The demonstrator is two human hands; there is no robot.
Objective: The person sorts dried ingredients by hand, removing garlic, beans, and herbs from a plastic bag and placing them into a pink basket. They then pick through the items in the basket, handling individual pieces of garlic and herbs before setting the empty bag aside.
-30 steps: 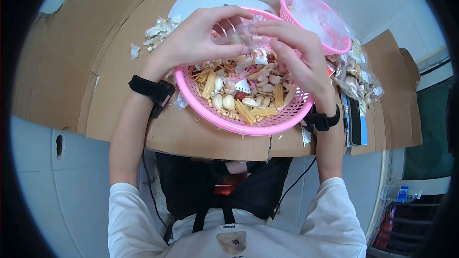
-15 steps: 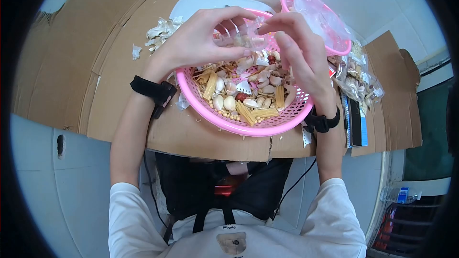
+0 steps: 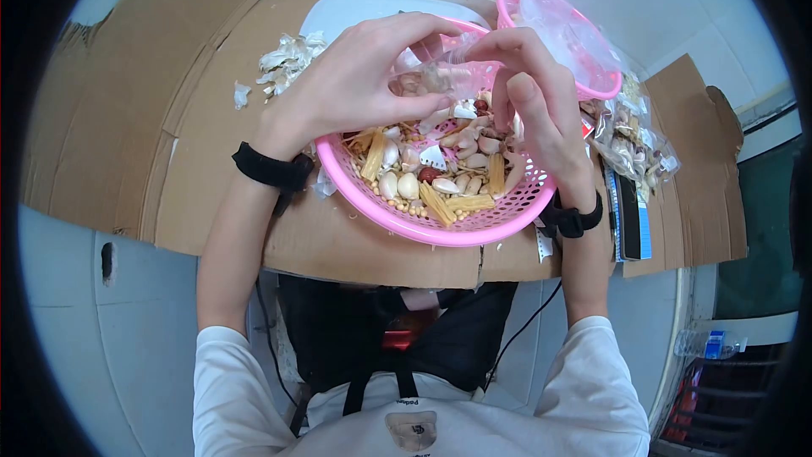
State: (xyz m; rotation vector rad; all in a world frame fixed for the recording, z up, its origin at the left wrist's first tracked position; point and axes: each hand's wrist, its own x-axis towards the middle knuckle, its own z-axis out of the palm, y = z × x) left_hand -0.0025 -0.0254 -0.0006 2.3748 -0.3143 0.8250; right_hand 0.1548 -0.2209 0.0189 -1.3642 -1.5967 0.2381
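Above a pink basket (image 3: 423, 230), my left hand (image 3: 359, 76) grips a small clear plastic bag (image 3: 436, 78) between thumb and fingers. Pale pieces show through the film, too blurred to name. My right hand (image 3: 541, 89) has its bent fingertips at the bag's right end, seemingly pinching the film. Below the hands, the basket holds dried yellow sticks (image 3: 436, 203), peeled garlic cloves (image 3: 408, 185), peanuts, yellow beans, dark red dates (image 3: 430, 174) and a torn white scrap (image 3: 433, 157). The hands hide the basket's far part.
Garlic skins (image 3: 288, 59) lie on the cardboard (image 3: 211, 110) at left. Behind stand a white tray (image 3: 364, 7) and a second pink basket (image 3: 607, 85) with clear bags. Filled plastic bags (image 3: 639, 152) and a notebook (image 3: 630, 224) are at right.
My right fingers have closed in on the bag's right end. My left hand has shifted slightly right with the bag, and the basket has moved slightly toward me.
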